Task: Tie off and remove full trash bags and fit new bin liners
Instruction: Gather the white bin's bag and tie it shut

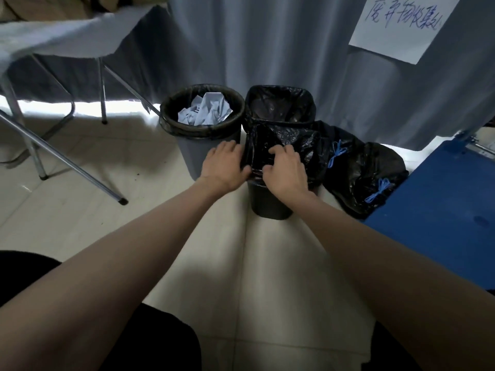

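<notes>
Office corner (curtain (267,49), folding table (61,38), bins (203,135)).

Front bin (270,202) rim hidden under both hands. Table (53,36) cut off at 10 o'clock. Blue case (442,210) cut at 3 o'clock.
</notes>
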`<action>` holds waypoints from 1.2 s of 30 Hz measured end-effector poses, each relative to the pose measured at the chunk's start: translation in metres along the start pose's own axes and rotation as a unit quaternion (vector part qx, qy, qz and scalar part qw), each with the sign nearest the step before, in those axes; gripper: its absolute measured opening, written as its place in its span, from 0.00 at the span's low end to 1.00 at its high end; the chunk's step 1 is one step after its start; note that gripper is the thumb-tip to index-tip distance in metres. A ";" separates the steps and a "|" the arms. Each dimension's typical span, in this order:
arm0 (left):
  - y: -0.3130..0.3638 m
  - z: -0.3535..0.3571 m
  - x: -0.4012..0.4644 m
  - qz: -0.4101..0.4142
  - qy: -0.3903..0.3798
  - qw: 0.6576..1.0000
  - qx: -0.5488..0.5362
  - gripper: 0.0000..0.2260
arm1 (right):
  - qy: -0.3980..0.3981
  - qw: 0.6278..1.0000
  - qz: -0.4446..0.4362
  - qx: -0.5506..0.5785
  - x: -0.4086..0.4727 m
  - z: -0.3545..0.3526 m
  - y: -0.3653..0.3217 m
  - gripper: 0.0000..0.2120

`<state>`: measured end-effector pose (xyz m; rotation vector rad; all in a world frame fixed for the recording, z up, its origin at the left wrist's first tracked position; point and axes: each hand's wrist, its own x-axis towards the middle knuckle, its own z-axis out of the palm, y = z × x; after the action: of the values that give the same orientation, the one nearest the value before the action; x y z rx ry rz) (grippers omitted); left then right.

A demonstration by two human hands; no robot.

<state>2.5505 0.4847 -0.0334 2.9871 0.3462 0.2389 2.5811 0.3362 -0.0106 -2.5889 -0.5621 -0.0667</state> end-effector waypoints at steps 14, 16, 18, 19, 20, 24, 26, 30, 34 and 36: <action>-0.129 -0.004 0.080 -0.105 -0.003 0.994 0.042 0.16 | -0.107 0.987 0.011 0.118 0.113 0.092 -0.100 0.27; -0.127 -0.010 0.081 -0.091 0.002 0.992 0.091 0.13 | -0.107 0.986 0.018 0.126 0.116 0.100 -0.101 0.23; -0.124 -0.018 0.077 -0.068 -0.016 0.988 0.139 0.12 | -0.089 0.986 0.027 0.138 0.113 0.104 -0.100 0.19; -0.122 -0.022 0.073 -0.060 -0.029 0.986 0.152 0.12 | -0.080 0.986 0.028 0.143 0.111 0.105 -0.099 0.17; -0.119 -0.027 0.067 -0.055 -0.043 0.984 0.161 0.13 | -0.070 0.987 0.024 0.145 0.107 0.105 -0.099 0.15; -0.103 -0.043 0.030 -0.050 -0.088 0.980 0.174 0.17 | -0.059 0.990 0.009 0.131 0.081 0.096 -0.102 0.15; -0.091 -0.050 0.008 -0.049 -0.106 0.981 0.158 0.17 | -0.058 0.989 0.018 0.138 0.060 0.090 -0.102 0.16; -0.061 -0.065 -0.042 -0.058 -0.148 0.982 0.104 0.15 | -0.055 0.986 0.044 0.148 0.007 0.078 -0.094 0.12; -0.026 -0.067 -0.093 -0.048 -0.156 0.984 0.070 0.12 | -0.064 0.982 0.052 0.170 -0.041 0.060 -0.077 0.04; -0.012 -0.065 -0.115 -0.043 -0.158 0.986 0.037 0.15 | -0.078 0.976 0.071 0.190 -0.062 0.049 -0.064 0.08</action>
<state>2.4264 0.4761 0.0118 3.0042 0.4544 -0.2595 2.4963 0.3875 -0.0341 -2.2620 -0.3960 0.2680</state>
